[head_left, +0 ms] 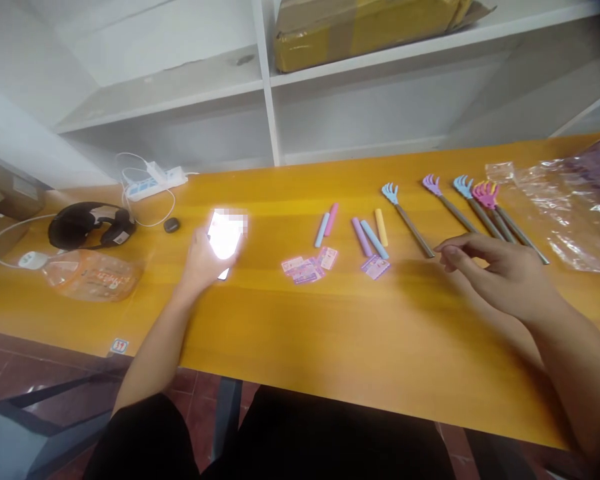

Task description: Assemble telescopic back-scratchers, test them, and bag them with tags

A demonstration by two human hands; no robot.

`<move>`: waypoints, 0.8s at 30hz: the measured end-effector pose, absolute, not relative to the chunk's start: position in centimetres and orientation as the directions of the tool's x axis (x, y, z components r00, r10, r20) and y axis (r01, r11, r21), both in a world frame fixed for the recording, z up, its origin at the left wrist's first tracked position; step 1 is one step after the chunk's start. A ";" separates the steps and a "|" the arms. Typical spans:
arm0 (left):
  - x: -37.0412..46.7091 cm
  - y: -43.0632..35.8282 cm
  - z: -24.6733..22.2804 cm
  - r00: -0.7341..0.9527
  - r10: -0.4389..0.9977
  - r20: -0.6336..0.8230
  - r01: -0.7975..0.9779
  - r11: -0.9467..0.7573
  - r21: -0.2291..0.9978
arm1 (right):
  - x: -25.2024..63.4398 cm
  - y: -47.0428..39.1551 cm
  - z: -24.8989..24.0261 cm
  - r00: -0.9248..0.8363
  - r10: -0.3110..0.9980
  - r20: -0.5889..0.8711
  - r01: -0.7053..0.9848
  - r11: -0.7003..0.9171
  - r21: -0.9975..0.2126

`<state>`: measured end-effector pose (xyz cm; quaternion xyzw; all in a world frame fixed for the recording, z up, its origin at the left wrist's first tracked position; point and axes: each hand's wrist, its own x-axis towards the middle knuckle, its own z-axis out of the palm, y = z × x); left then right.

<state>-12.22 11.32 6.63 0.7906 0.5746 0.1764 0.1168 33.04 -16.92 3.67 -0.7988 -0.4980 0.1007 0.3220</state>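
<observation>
My left hand [203, 263] is wrapped round a phone [224, 241] with a bright, washed-out screen, low over the table's left part. My right hand [490, 270] is over the right side, fingers curled in towards the thumb, with nothing visible in them. Close to its fingertips lies the lower end of a back scratcher with a blue claw head [390, 193]. Beyond that hand lie a purple-headed back scratcher [450, 203], another blue one [464, 188] and a pink one [487, 195] beside a yellow one, their metal rods partly overlapping.
Pastel tubes [362, 237] and printed cards [307, 270] lie mid-table. Clear plastic wrapping [565, 213] spreads at right. On the left are an orange bottle [95, 275], a black ring-shaped item [87, 227] and a power strip [157, 183]. Shelves behind hold a cardboard box [360, 33].
</observation>
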 end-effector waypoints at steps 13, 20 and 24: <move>-11.5 10.3 6.3 0.263 0.930 0.256 0.823 -0.355 0.443 | 32.7 -16.8 3.6 0.465 0.870 0.163 0.750 -0.290 -0.595; -11.3 10.1 6.5 0.267 0.925 0.271 0.814 -0.367 0.450 | 33.0 -16.9 3.1 0.457 0.879 0.138 0.740 -0.290 -0.607; -11.2 10.0 6.6 0.258 0.931 0.256 0.822 -0.351 0.449 | 33.0 -16.8 3.0 0.442 0.886 0.140 0.746 -0.277 -0.606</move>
